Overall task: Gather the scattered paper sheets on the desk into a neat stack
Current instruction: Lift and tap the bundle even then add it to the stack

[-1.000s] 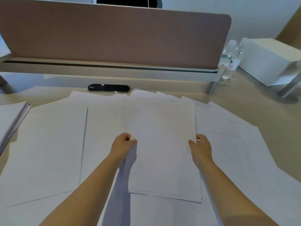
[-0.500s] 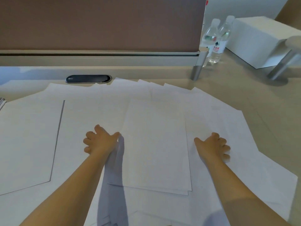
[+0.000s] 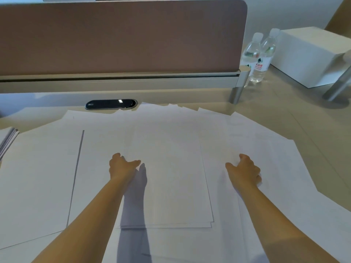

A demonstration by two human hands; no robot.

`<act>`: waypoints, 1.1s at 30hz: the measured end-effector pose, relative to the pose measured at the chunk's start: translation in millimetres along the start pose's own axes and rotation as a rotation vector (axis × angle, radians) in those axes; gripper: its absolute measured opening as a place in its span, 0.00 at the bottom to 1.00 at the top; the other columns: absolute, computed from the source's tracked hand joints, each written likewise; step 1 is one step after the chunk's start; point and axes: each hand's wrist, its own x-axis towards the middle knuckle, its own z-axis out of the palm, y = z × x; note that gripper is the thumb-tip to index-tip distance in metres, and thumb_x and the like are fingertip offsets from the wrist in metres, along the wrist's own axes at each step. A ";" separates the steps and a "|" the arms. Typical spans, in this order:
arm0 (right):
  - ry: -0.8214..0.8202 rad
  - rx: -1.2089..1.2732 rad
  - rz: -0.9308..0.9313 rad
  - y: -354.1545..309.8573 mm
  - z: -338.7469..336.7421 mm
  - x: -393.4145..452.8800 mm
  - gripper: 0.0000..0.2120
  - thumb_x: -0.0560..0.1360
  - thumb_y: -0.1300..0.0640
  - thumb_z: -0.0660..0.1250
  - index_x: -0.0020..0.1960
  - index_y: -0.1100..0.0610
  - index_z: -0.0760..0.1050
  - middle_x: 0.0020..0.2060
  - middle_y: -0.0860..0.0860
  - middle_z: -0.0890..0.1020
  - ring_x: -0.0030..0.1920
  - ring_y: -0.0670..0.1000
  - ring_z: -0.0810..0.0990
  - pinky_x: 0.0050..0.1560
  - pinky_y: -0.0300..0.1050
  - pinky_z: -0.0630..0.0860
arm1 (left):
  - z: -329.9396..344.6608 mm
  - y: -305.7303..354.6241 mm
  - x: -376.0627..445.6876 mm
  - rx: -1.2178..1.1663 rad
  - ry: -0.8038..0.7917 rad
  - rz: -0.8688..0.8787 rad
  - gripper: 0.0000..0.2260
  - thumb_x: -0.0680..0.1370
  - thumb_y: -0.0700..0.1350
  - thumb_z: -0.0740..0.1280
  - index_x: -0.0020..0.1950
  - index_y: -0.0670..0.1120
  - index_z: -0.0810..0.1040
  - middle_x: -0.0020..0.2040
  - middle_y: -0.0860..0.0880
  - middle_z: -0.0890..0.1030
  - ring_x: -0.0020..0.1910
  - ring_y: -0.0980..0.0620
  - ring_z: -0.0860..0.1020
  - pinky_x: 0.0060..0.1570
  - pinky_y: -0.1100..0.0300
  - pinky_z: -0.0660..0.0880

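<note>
The desk (image 3: 296,118) carries a wide fan of scattered paper sheets (image 3: 266,152) that covers most of the near surface, from the left edge of the view across to the right side. A brown partition panel (image 3: 121,37) stands upright along the far edge of the desk. A white box (image 3: 307,54) sits at the far right, near the panel's end.

A small aligned stack (image 3: 171,177) (several sheets, with their near edges slightly offset) lies on top of the scattered sheets, in the centre, between the two hands. A second pile of sheets (image 3: 7,139) is partly visible at the left edge of the view.

Two clear water bottles (image 3: 262,54) stand upright, side by side, between the panel's end and the white box. A dark oval cable port (image 3: 111,104) is set in the desk just beyond the far edge of the sheets.

The left hand (image 3: 121,167) rests on the sheets just beside the stack's left edge, fingers loosely extended, gripping nothing. The right hand (image 3: 244,170) rests on the sheets to the right of the stack, fingers loosely bent, also holding nothing.
</note>
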 end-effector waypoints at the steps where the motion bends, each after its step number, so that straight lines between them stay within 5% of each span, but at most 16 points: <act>1: -0.023 -0.029 -0.008 -3.6 2.8 1.9 0.29 0.75 0.52 0.62 0.73 0.55 0.57 0.71 0.54 0.65 0.71 0.58 0.61 0.69 0.57 0.60 | 0.0 1.1 4.4 -0.002 -0.021 0.017 0.32 0.74 0.42 0.69 0.73 0.37 0.58 0.71 0.40 0.65 0.69 0.39 0.67 0.64 0.47 0.68; 8: -0.201 -0.014 -0.157 -35.4 23.6 5.7 0.25 0.76 0.46 0.59 0.71 0.47 0.59 0.69 0.52 0.67 0.67 0.56 0.67 0.69 0.54 0.63 | 6.1 16.2 13.7 -0.016 -0.268 0.111 0.23 0.77 0.42 0.65 0.70 0.42 0.64 0.63 0.44 0.73 0.62 0.42 0.72 0.61 0.49 0.71; 12: -0.119 0.021 -0.132 -41.9 22.2 2.8 0.26 0.76 0.53 0.61 0.72 0.55 0.60 0.70 0.55 0.66 0.70 0.58 0.64 0.69 0.53 0.63 | 5.4 19.2 13.3 -0.124 -0.234 0.043 0.21 0.78 0.41 0.63 0.69 0.39 0.64 0.63 0.43 0.73 0.61 0.42 0.72 0.55 0.55 0.69; 15: -0.095 -0.041 -0.025 -42.6 19.2 1.4 0.27 0.76 0.56 0.61 0.72 0.60 0.58 0.69 0.58 0.65 0.68 0.60 0.64 0.66 0.53 0.64 | 6.1 17.7 7.2 -0.150 -0.235 -0.012 0.09 0.77 0.41 0.64 0.55 0.40 0.70 0.51 0.45 0.74 0.52 0.43 0.72 0.49 0.57 0.67; 20: -0.232 0.122 -0.009 -43.4 23.6 -6.4 0.25 0.76 0.61 0.60 0.70 0.66 0.57 0.68 0.60 0.64 0.65 0.60 0.68 0.63 0.50 0.68 | 16.5 9.9 -8.4 -0.255 -0.333 -0.168 0.25 0.79 0.44 0.62 0.70 0.33 0.59 0.66 0.35 0.69 0.64 0.37 0.71 0.56 0.51 0.72; 23: -0.281 0.175 0.004 -35.0 22.6 -6.5 0.23 0.75 0.62 0.60 0.68 0.65 0.59 0.63 0.60 0.70 0.61 0.60 0.73 0.57 0.47 0.72 | 23.1 3.3 -16.4 -0.300 -0.407 -0.204 0.19 0.78 0.41 0.62 0.66 0.33 0.65 0.59 0.37 0.74 0.57 0.38 0.75 0.56 0.49 0.73; 27: -0.380 0.197 0.021 -19.3 15.8 -7.4 0.11 0.72 0.66 0.60 0.54 0.63 0.72 0.46 0.58 0.78 0.47 0.58 0.78 0.45 0.43 0.70 | 26.9 -3.9 -35.7 -0.269 -0.454 -0.157 0.04 0.77 0.32 0.61 0.47 0.38 0.74 0.45 0.41 0.76 0.45 0.43 0.74 0.47 0.54 0.72; 30: -0.349 0.196 0.022 -7.4 9.3 -6.5 0.06 0.71 0.68 0.60 0.39 0.58 0.69 0.35 0.54 0.73 0.39 0.55 0.74 0.42 0.43 0.68 | 30.6 -5.3 -47.9 -0.080 -0.437 -0.016 0.07 0.76 0.34 0.62 0.54 0.39 0.72 0.50 0.41 0.76 0.49 0.43 0.75 0.49 0.53 0.73; 33: -0.289 0.209 -0.014 1.9 -0.7 -7.2 0.07 0.73 0.68 0.59 0.46 0.64 0.75 0.43 0.59 0.78 0.47 0.59 0.78 0.45 0.46 0.71 | 36.5 0.6 -57.9 -0.070 -0.424 0.082 0.11 0.76 0.34 0.61 0.57 0.40 0.72 0.48 0.44 0.75 0.48 0.45 0.73 0.47 0.56 0.70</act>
